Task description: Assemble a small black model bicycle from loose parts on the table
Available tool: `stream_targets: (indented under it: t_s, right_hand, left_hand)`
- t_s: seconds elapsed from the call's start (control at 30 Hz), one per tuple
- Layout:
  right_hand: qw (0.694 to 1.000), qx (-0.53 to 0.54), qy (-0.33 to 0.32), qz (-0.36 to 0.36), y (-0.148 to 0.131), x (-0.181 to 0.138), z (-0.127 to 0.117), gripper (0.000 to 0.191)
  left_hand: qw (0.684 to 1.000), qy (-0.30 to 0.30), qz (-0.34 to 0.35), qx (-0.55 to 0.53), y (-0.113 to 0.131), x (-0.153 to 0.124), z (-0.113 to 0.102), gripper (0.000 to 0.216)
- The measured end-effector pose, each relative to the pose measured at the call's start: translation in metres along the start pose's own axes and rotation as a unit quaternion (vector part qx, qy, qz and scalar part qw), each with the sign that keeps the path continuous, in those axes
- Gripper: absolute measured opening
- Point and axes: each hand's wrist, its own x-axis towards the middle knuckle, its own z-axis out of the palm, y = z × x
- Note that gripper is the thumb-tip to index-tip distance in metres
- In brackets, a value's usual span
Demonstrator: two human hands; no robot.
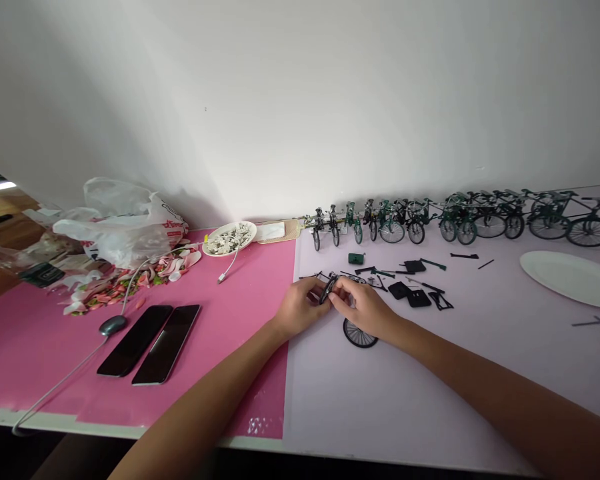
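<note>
Both my hands meet over the white part of the table. My left hand (300, 308) pinches a small dark toy bicycle wheel (327, 292), seen nearly edge-on. The fingers of my right hand (366, 308) close on the same wheel from the other side and hide part of it. Below the right hand lies a second black spoked wheel (361, 335). Just beyond the hands are loose black toy bicycle parts, including flat black squares (419, 298), a triangular stand (441, 301) and a small green box (356, 258).
Assembled toy bicycles (547, 220) line the wall. A white oval plate (570, 279) lies at right. On the pink side are two phones (166, 345), a computer mouse (113, 325), a plate of small pale pieces (206, 248), plastic bags (125, 223) and pink petals (135, 283).
</note>
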Motion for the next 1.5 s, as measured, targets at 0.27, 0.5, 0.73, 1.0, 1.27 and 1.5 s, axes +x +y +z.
stream_targets:
  t_s: [0.27, 0.5, 0.73, 1.0, 1.27, 1.5]
  right_hand:
    - [1.0, -0.002, -0.004, 0.002, -0.0004, 0.0002, -0.0003, 0.008]
    - [1.0, -0.007, 0.0, -0.004, 0.0006, 0.0, 0.0001, 0.009]
    - [1.0, -0.002, -0.007, 0.002, 0.0017, 0.0001, 0.0001, 0.009]
    - [1.0, 0.0, -0.012, 0.002, -0.0003, 0.0002, -0.0013, 0.009]
    - [1.0, 0.002, -0.014, 0.003, -0.0004, -0.0002, -0.0015, 0.009]
    - [1.0, 0.009, -0.023, 0.01, -0.001, 0.0002, -0.0024, 0.009]
  left_hand:
    - [1.0, -0.005, 0.003, 0.01, -0.0032, -0.0001, 0.0001, 0.011]
    - [1.0, -0.009, 0.003, 0.015, -0.0048, -0.0003, 0.0001, 0.012]
    - [1.0, -0.007, 0.007, 0.01, -0.0021, -0.0003, -0.0005, 0.011]
    - [1.0, -0.012, 0.003, 0.004, 0.0018, 0.0007, -0.0018, 0.01]
    - [1.0, -0.008, 0.009, 0.005, 0.0016, 0.0008, -0.0014, 0.01]
    - [1.0, -0.009, 0.012, 0.007, 0.001, 0.0006, -0.0013, 0.01]
